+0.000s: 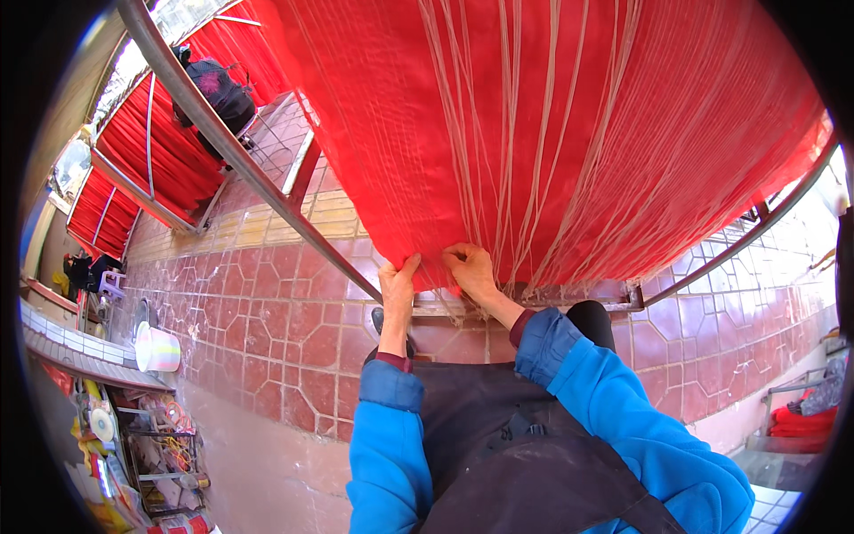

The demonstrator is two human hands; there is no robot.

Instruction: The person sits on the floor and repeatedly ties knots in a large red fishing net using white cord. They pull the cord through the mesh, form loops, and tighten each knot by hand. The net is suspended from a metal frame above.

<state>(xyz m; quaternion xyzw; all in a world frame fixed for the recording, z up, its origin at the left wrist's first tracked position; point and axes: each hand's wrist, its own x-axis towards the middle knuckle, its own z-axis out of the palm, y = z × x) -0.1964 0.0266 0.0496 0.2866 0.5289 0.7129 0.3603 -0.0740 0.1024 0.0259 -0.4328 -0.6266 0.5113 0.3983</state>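
A large red cloth (382, 142) hangs in front of me from a metal frame, with long pale threads (543, 116) running down over its face. At the cloth's lower left edge, my left hand (398, 283) pinches the hem between thumb and finger. Just to the right, my right hand (471, 270) is closed with its fingertips pressed together against the lower edge; whether they grip cloth or a thread is too small to make out. Loose thread ends dangle below and beside my right hand.
The frame's metal bars (258, 169) slope down on both sides of the cloth. More red cloths (160, 133) hang on frames at the far left, near a person in dark clothes (218, 93). A pale bucket (157, 347) and a cluttered shelf (165, 436) stand left. Red tiles (294, 338) cover the floor.
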